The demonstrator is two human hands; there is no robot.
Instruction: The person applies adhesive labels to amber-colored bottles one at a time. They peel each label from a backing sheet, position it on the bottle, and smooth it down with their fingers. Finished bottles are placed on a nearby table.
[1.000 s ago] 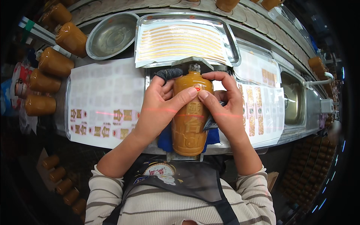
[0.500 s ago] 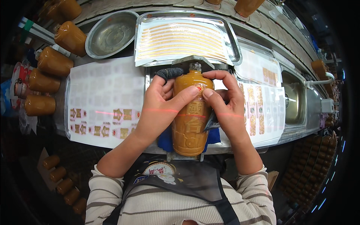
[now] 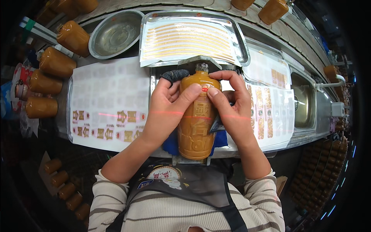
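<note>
A glossy brown bottle (image 3: pixel 196 141) with raised characters lies in front of me, clear neck pointing away, on a blue cloth (image 3: pixel 221 140) over a metal stand. Both hands are closed around its shoulders. My left hand (image 3: pixel 166 98) presses its thumb beside a small red-and-gold decal (image 3: pixel 205 89) on the upper front; a dark knitted cover (image 3: pixel 176 76) wraps one of its fingers. From the other side my right hand (image 3: pixel 235 101) sets its thumb at the decal's edge, index finger near the neck. Under that palm pokes a dark, flat piece (image 3: pixel 217 124), its kind partly hidden.
Decal sheets lie left (image 3: pixel 108 92) and right (image 3: pixel 280 116). Behind the bottle, a metal tray (image 3: pixel 244 58) holds a sheet of gold strips. A steel basin (image 3: pixel 116 36) stands back left, near several brown bottles (image 3: pixel 57 63). At right is a sink (image 3: pixel 303 98) with a white tap (image 3: pixel 335 82).
My thumbs have shifted slightly; more of the decal's red middle shows between them. Brown bottles at the far upper edge have moved to the right.
</note>
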